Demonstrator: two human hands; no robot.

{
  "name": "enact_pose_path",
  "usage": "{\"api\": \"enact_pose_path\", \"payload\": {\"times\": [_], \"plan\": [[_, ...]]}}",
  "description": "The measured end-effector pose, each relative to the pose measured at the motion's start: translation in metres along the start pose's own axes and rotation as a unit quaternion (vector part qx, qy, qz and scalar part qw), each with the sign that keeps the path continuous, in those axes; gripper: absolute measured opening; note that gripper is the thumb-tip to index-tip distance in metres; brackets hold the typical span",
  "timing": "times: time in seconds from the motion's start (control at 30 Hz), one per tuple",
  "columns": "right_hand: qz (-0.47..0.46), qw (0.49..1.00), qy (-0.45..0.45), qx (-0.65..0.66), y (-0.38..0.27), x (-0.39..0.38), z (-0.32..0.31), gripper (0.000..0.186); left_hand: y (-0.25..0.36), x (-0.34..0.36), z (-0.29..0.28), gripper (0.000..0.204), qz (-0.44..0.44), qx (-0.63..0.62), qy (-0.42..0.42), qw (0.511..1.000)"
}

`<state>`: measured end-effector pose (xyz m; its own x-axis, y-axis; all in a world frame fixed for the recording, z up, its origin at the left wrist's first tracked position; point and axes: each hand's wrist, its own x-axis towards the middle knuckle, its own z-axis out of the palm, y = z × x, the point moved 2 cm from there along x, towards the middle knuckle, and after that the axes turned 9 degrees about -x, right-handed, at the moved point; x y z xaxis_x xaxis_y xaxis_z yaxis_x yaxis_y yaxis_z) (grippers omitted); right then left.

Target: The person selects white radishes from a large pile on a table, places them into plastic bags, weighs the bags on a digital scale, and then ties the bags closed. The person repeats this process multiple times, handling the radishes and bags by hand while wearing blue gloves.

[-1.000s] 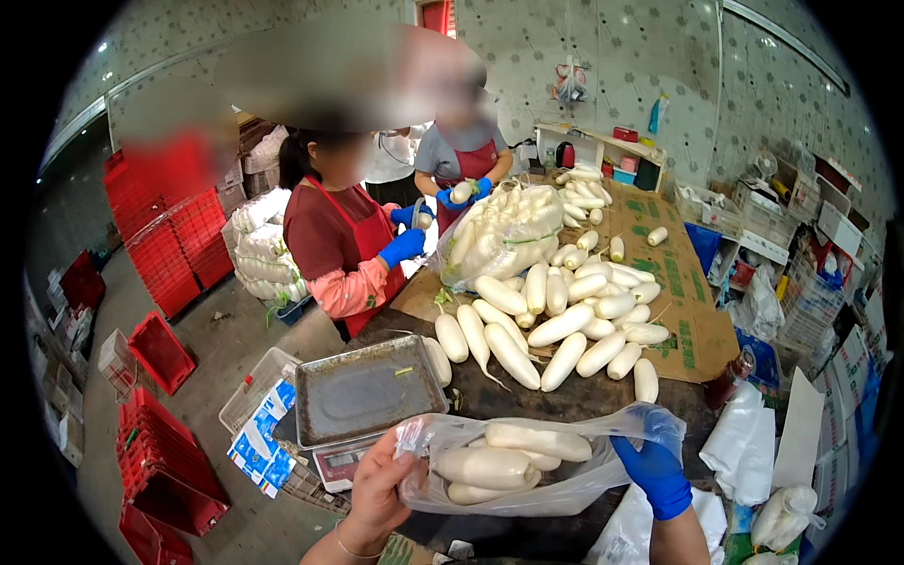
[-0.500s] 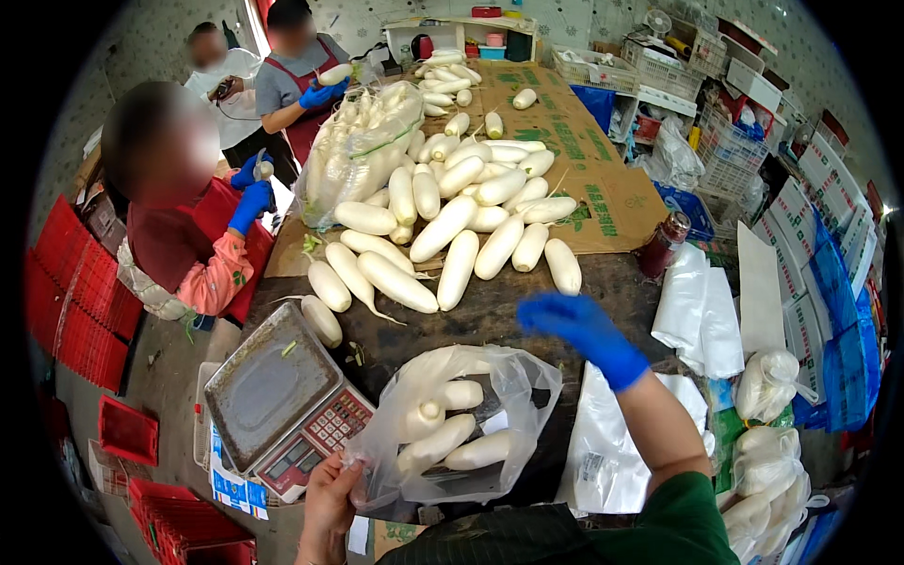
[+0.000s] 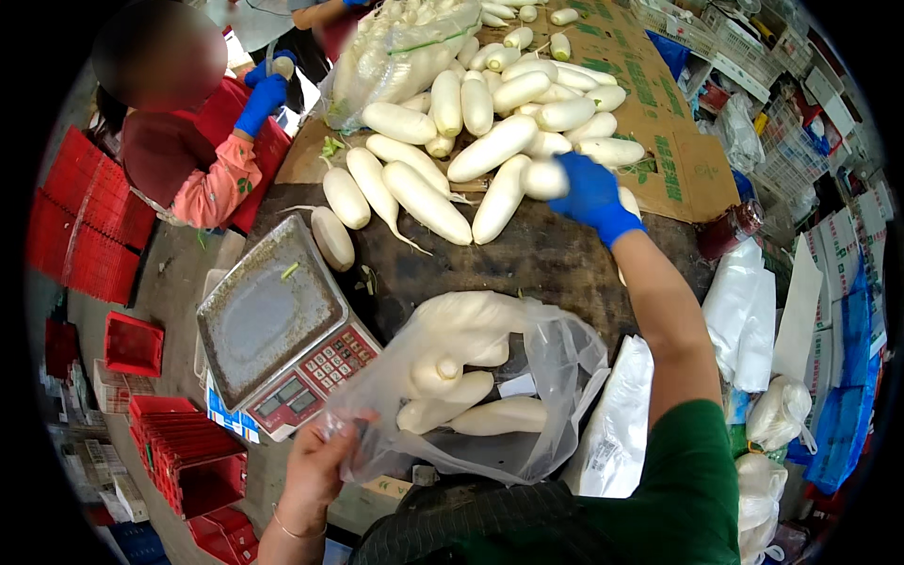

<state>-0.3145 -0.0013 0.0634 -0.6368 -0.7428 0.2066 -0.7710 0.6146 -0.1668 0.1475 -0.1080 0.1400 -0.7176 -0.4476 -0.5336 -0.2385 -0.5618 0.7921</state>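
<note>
My bare left hand pinches the edge of a clear plastic bag lying open on the dark table, with several white radishes inside. My blue-gloved right hand reaches forward and is closed on a white radish among the loose radishes piled on the table and cardboard. A digital scale with a metal tray stands left of the bag. A stack of white plastic bags lies under my right arm.
A co-worker in a red apron stands at the left, gloved hands raised; another person's arm shows behind. Red crates are on the floor at left. A dark red jar, more bags and baskets line the right side.
My right hand has let go of the bag, moved forward to the pile and closed on a radish. The bag has been lowered onto the table. The view has tilted down.
</note>
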Motion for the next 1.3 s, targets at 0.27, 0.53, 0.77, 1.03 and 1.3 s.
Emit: {"api": "enact_pose_path", "payload": {"times": [0.27,0.53,0.77,1.03,1.3], "plan": [[-0.145,0.823,-0.02,0.549,-0.127,-0.144,-0.122,0.054,0.029,0.012,0.04,0.02,0.262,0.057,-0.011,0.963],[-0.276,0.816,-0.235,0.451,-0.173,-0.167,-0.045,0.042,0.021,-0.022,0.021,0.017,0.41,0.468,0.082,0.778],[0.28,0.954,-0.058,0.086,-0.067,-0.018,0.053,0.092,0.018,-0.036,0.025,0.011,0.241,0.17,0.062,0.953],[0.338,0.576,0.001,0.744,-0.049,-0.061,0.043,0.048,0.007,-0.029,0.01,0.008,0.319,0.181,-0.093,0.926],[-0.029,0.647,-0.255,0.718,-0.172,-0.161,-0.054,0.082,0.007,-0.021,0.028,0.01,0.273,0.11,-0.029,0.955]]}}
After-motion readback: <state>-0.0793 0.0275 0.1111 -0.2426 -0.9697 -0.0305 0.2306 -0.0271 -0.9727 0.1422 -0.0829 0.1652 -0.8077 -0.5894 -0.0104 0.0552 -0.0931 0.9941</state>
